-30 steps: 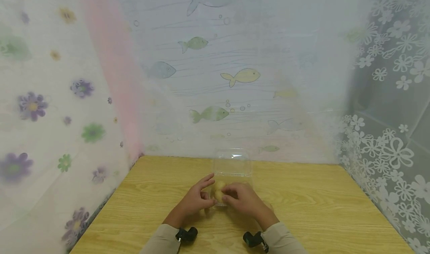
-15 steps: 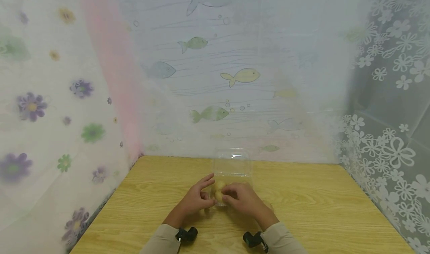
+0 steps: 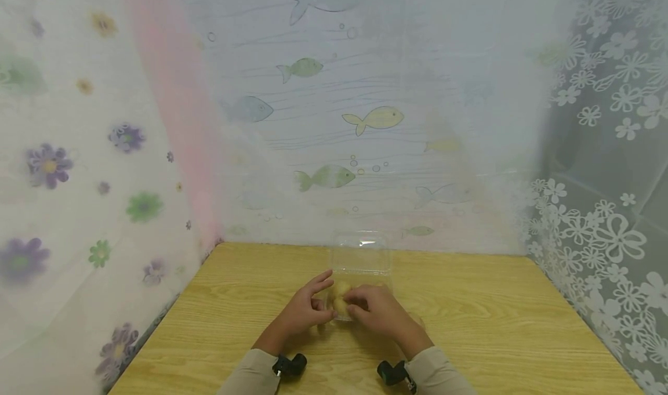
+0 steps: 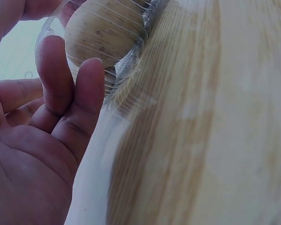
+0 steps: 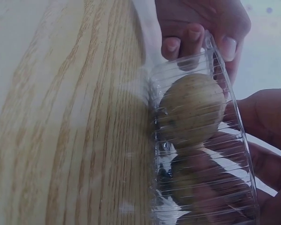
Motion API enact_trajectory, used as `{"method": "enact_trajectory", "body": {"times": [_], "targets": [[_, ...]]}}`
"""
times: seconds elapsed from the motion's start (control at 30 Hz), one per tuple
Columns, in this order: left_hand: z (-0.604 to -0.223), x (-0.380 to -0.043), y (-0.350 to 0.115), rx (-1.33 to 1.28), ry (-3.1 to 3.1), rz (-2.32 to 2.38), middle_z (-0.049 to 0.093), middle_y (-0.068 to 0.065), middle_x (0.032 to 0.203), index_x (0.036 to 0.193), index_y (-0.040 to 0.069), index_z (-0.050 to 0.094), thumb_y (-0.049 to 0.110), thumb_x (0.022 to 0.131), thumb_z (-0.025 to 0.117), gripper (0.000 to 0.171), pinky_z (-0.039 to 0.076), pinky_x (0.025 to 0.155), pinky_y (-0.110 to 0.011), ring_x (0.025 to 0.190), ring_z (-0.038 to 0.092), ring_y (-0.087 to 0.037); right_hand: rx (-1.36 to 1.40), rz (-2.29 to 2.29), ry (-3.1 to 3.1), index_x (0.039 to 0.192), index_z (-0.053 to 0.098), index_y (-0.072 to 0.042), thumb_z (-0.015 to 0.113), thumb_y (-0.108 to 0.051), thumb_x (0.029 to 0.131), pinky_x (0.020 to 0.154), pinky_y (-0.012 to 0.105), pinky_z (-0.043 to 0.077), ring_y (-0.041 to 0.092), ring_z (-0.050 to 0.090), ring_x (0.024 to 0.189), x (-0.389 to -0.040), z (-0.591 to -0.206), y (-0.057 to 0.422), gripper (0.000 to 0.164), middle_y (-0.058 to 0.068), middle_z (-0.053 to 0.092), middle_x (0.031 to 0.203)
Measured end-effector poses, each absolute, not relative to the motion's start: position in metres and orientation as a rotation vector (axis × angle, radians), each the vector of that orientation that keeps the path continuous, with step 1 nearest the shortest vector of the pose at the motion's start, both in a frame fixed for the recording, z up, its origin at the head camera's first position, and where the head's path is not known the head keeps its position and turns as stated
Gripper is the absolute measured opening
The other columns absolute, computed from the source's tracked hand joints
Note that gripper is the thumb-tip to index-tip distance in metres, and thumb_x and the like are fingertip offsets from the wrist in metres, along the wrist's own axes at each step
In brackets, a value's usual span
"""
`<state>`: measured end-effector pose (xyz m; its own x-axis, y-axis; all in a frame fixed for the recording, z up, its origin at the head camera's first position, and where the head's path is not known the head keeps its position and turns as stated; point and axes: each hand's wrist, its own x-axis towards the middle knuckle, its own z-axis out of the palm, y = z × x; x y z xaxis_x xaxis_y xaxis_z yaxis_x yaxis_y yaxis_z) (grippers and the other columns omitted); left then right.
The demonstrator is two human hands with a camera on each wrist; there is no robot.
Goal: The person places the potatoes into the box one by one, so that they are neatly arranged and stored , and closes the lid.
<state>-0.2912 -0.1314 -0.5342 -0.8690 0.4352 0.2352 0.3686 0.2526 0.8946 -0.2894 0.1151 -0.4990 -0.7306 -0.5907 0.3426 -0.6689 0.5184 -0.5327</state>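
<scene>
A clear plastic clamshell container (image 3: 361, 258) stands on the table with its lid raised at the back. Potatoes (image 3: 342, 289) lie inside, and one potato (image 5: 189, 105) shows large through the near wall in the right wrist view. My left hand (image 3: 302, 311) pinches the container's left front corner, thumb over the rim and fingers outside. From the right, my right hand (image 3: 383, 312) reaches in over the rim, its thumb and fingers around a potato. The right part of the tray is hidden behind that hand.
The wooden table (image 3: 496, 314) spreads on both sides. A pale rounded edge (image 3: 419, 321) shows just past the right wrist. Black wrist cameras (image 3: 290, 366) sit at both cuffs. A fish-print curtain (image 3: 313, 151) hangs behind the table, with flowered sheets at the sides.
</scene>
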Motion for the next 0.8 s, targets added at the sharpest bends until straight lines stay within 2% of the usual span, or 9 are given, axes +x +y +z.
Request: {"method": "enact_trajectory", "body": {"times": [0.2, 0.3, 0.5, 0.6, 0.8], "targets": [[-0.5342, -0.2906, -0.1311, 0.79, 2.432, 1.708, 0.019, -0.001, 0.173, 0.163, 0.01, 0.033, 0.014, 0.093, 0.078, 0.084, 0.051, 0.061, -0.023, 0.061, 0.054, -0.005, 1.113, 0.952, -2.603, 0.116, 0.078, -0.01, 0.07, -0.013, 0.098, 0.082, 0.029, 0.058, 0.011, 0.071, 0.096, -0.2916, -0.5008, 0.1152, 0.02, 0.0, 0.077, 0.109], [-0.5341, -0.2908, -0.131, 0.785, 2.439, 1.706, 0.019, 0.0, 0.173, 0.163, 0.01, 0.033, 0.014, 0.092, 0.078, 0.084, 0.05, 0.06, -0.023, 0.061, 0.055, -0.005, 1.119, 0.918, -2.578, 0.115, 0.079, -0.011, 0.07, -0.012, 0.097, 0.079, 0.028, 0.057, 0.007, 0.069, 0.091, -0.2913, -0.5007, 0.1138, 0.02, -0.002, 0.077, 0.106], [-0.5352, -0.291, -0.131, 0.777, 2.447, 1.707, 0.019, 0.0, 0.173, 0.163, 0.01, 0.033, 0.014, 0.092, 0.078, 0.084, 0.05, 0.059, -0.023, 0.062, 0.056, -0.005, 1.145, 0.811, -2.569, 0.116, 0.079, -0.014, 0.066, -0.01, 0.098, 0.066, 0.02, 0.048, 0.0, 0.052, 0.071, -0.2874, -0.4977, 0.1096, 0.023, -0.008, 0.071, 0.093], [-0.5348, -0.2907, -0.1307, 0.778, 2.448, 1.703, 0.019, -0.001, 0.173, 0.163, 0.011, 0.033, 0.015, 0.093, 0.078, 0.084, 0.05, 0.059, -0.023, 0.062, 0.056, -0.005, 1.136, 0.76, -2.59, 0.119, 0.079, -0.015, 0.063, -0.011, 0.1, 0.067, 0.021, 0.047, 0.0, 0.051, 0.072, -0.2854, -0.4966, 0.1086, 0.025, -0.007, 0.072, 0.098], [-0.5331, -0.29, -0.13, 0.782, 2.446, 1.694, 0.019, 0.0, 0.173, 0.163, 0.011, 0.032, 0.016, 0.093, 0.078, 0.084, 0.051, 0.06, -0.024, 0.063, 0.056, -0.005, 1.128, 0.689, -2.585, 0.122, 0.078, -0.016, 0.061, -0.013, 0.101, 0.078, 0.029, 0.053, 0.009, 0.064, 0.092, -0.2841, -0.4993, 0.1084, 0.027, -0.003, 0.074, 0.117]]}}
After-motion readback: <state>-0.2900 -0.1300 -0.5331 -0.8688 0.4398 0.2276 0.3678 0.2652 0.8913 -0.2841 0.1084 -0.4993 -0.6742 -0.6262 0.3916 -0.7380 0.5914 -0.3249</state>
